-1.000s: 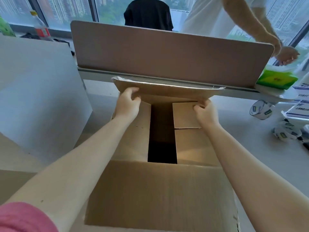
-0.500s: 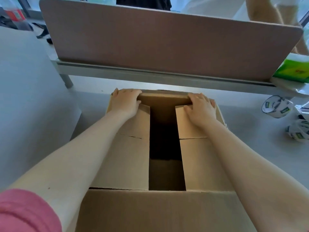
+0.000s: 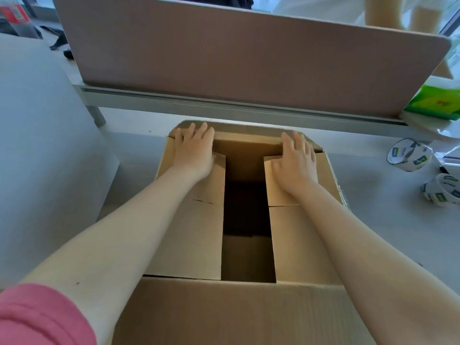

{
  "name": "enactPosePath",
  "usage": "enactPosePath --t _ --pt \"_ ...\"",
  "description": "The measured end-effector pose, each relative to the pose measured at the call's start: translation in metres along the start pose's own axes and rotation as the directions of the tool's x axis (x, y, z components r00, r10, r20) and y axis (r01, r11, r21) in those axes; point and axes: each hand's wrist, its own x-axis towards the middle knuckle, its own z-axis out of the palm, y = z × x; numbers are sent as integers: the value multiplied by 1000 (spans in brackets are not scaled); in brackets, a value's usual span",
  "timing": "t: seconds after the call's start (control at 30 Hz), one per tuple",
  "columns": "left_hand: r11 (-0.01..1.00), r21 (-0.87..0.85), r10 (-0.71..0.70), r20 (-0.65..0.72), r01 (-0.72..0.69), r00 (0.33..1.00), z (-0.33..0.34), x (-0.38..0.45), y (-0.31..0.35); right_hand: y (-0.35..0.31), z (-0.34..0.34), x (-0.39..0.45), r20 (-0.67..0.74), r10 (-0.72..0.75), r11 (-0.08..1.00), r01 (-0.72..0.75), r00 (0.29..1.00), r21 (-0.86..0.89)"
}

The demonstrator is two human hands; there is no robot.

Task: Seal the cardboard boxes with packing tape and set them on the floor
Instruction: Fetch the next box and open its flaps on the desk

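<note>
A brown cardboard box (image 3: 189, 235) stands on the grey desk in front of me, its two side flaps folded in with a dark gap between them. My left hand (image 3: 193, 149) lies flat on the far flap at the box's far left corner, pressing it down. My right hand (image 3: 296, 158) lies flat on the same far flap at the right, fingers straight. The near flap (image 3: 239, 312) stands open toward me. Two rolls of packing tape (image 3: 408, 155) (image 3: 445, 192) lie on the desk to the right, away from both hands.
A brown desk divider (image 3: 249, 58) on a metal rail runs across behind the box. A grey panel (image 3: 42, 158) stands at the left. A green packet (image 3: 433, 100) sits at the far right. Another person's arm (image 3: 380, 13) shows beyond the divider.
Both hands have pulled the far flap down from upright and now press it flat onto the side flaps. The view has tilted downward.
</note>
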Motion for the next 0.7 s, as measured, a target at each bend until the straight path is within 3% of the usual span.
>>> enactPosePath --t 0.17,0.33,0.57,0.7 --pt "998 3 68 156 -69 985 7 -42 21 -15 2 -35 143 -111 991 120 983 -52" --pt "966 169 140 294 -196 946 17 -75 29 -15 1 -62 267 -154 972 195 951 -132" --pt "951 239 170 131 -198 977 -12 -94 42 -29 -23 -76 158 -157 979 174 975 -105" --pt "900 389 205 26 -198 978 -47 -98 57 -41 -53 -82 51 -185 954 192 981 -229"
